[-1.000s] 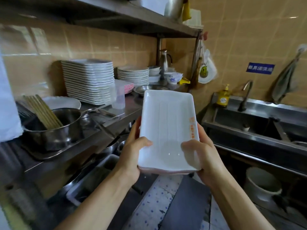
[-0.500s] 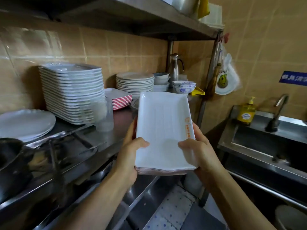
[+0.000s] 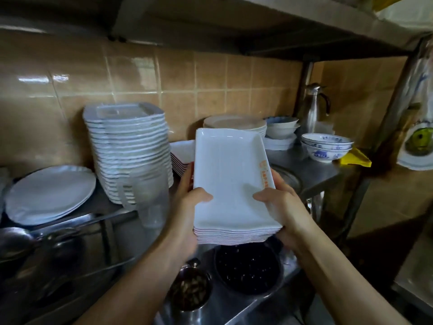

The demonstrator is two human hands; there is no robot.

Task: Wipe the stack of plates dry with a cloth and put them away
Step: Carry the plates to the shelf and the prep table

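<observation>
Two dark containers [image 3: 248,269] are seen lowest in view, their contents too dim to make out. Above them, a stack of rectangular plates [image 3: 230,181] is held off the desk [image 3: 311,168], gripped by the left hand [image 3: 187,207] and right hand [image 3: 284,207], thumbs on top, fingers hidden underneath. Beyond, a red-edged stack [image 3: 181,158] is partly hidden behind it, beside a tall stack [image 3: 128,148].

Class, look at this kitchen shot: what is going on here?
A person holds a stack of white rectangular plates in both hands, the left hand and right hand each gripping a long side, thumbs on top. The stack is raised in front of a steel shelf that carries more plates and bowls, with a similar red-edged stack just behind. It is not yet set down.
</observation>
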